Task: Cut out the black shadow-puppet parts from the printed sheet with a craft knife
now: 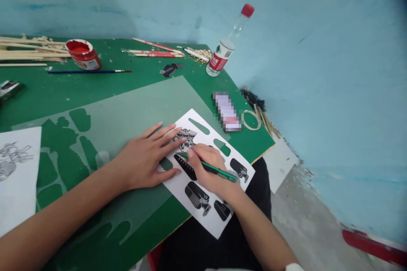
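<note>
White printed sheet (212, 225) with black figures lies at the near edge of the table (47, 93), partly over a grey-green mat (133, 106). The left hand (146, 159) presses flat on it, fingers spread. The right hand (208, 169) pinches a green tool (219, 171), tip down on the sheet by 1 figure. Beyond are a blurred phone (226, 111) and a tape ring (251, 119), then a bottle (224, 48). A brush (89, 71), a red pot (83, 53) and sticks (28, 48) lie far left.
</note>
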Motion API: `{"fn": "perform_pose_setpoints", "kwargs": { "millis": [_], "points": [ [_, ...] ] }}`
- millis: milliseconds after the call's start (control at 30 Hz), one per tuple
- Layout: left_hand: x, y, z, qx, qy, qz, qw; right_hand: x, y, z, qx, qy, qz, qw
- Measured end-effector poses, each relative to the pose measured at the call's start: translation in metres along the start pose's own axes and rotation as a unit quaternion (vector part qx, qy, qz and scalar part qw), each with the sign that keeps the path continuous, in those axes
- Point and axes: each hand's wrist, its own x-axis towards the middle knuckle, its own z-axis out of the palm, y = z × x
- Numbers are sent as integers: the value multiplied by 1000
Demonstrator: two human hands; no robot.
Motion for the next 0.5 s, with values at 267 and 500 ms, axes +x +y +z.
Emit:
{"fn": "perform_pose_setpoints", "kwargs": {
  "millis": [267,500],
  "points": [
    [-2,3,-4,4,-2,0,1000,0,3,1,-23,17,-45,999],
    [-3,0,-2,1,-2,3,1000,-3,4,6,-48,30,-81,995]
  ]
}}
